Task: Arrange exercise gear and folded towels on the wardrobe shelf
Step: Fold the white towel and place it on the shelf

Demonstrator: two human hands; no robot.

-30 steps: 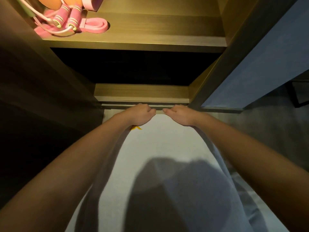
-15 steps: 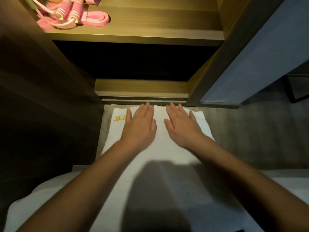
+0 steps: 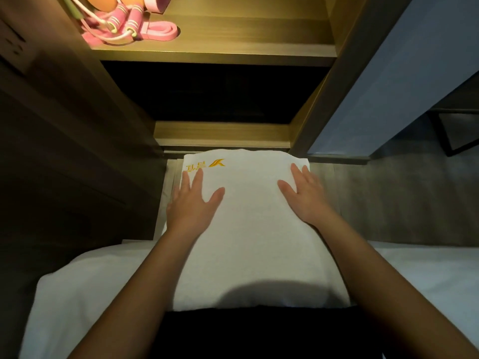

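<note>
With left hand (image 3: 193, 203) and right hand (image 3: 305, 198) flat, fingers (image 3: 198, 180) straight, gripping nothing, the towel (image 3: 254, 229) could unfold if lifted carelessly toward the twelve-o'clock shelf (image 3: 246, 45).

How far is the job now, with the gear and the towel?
Done: the pink skipping rope and the pink band lie on the shelf. In hand: the left hand and the right hand press flat on the white towel. Left: the towel is not yet on the shelf.
</note>
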